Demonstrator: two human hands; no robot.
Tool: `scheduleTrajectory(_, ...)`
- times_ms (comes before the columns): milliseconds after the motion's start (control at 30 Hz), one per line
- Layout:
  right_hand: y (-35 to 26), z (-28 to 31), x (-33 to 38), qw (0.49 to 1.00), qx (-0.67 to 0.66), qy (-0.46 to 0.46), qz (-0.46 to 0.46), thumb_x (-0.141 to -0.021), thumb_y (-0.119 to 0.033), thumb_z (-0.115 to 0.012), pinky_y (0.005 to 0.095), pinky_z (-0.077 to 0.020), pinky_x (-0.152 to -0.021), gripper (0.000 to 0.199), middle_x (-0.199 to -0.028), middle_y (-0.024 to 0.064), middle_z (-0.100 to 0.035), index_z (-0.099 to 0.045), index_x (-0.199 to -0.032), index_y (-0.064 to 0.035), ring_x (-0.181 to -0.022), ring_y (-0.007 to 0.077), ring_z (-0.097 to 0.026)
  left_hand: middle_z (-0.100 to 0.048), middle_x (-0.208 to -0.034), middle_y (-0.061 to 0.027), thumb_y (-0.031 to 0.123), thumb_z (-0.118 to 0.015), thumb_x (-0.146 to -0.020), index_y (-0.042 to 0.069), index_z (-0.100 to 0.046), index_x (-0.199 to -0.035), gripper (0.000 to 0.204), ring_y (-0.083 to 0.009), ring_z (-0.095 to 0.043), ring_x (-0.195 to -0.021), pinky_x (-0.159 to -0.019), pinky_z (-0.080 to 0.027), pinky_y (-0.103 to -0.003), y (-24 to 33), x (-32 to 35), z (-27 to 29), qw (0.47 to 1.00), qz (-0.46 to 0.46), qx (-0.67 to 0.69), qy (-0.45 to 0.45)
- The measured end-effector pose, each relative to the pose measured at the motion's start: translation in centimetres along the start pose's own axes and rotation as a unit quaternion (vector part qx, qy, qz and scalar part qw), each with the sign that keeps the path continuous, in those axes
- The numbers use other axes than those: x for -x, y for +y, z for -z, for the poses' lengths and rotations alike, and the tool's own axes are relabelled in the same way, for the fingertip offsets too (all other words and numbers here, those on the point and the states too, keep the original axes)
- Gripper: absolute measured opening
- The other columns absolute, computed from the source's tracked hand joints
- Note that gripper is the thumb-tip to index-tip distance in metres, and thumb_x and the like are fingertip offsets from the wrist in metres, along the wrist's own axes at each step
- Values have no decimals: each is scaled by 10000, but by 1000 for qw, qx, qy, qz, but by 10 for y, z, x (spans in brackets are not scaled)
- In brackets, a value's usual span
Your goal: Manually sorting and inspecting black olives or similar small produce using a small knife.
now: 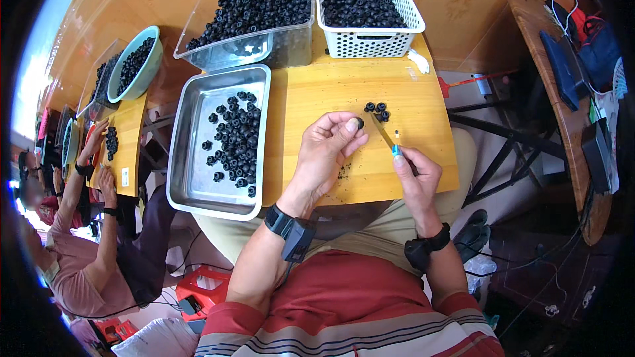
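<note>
The small black ring (359,123) sits pinched at the fingertips of our left hand (327,152), held above the yellow wooden table (317,92). Our right hand (415,175) is closed around the blue handle of a thin tool (385,136), whose blade runs from the grip toward ten o'clock, its tip almost meeting the ring. So the ring lies at about ten o'clock from our right hand, just beside the tip, and the tool's long axis points straight at it; our left hand already has it, while our right reaches it only through the blade. We cannot tell whether tip and ring touch.

At twelve o'clock from the ring a few loose rings (378,111) lie on the table. At nine o'clock of our left hand stands a steel tray (192,178) scattered with more. Farther off at twelve are a clear bin (291,43) and a white basket (370,43), both heaped with the same pieces. At far nine o'clock another person's hand (94,137) works at a neighbouring table.
</note>
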State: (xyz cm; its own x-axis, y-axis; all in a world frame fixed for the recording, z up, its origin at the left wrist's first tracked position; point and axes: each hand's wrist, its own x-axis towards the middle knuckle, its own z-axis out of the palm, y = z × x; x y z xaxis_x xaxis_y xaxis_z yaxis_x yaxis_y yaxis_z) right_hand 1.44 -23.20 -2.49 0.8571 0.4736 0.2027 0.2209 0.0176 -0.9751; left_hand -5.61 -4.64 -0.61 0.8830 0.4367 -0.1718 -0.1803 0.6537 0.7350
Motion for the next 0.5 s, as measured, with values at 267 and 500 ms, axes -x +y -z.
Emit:
scheduleTrajectory(267,-6,-1,-1,997,42,-44,45,-933,-165,-728,247,-444,-632,244,-807,53,-652,-709,-1035,56,-704,93,-559,-704,-1066,-72,88,-613,-1001,25,-663,-1125,148,-165,-688,-969,-930,-597,-345,-8,8,4,999,9,36,-31)
scheduleTrajectory(500,-6,-2,-2,994,55,-54,74,-933,-193,-735,267,-424,-584,263,-754,58,-623,-715,-1033,49,-646,106,-542,-705,-1057,-77,84,-602,-1006,20,-660,-1102,129,-165,-694,-965,-915,-605,-339,-9,11,8,998,4,55,-44)
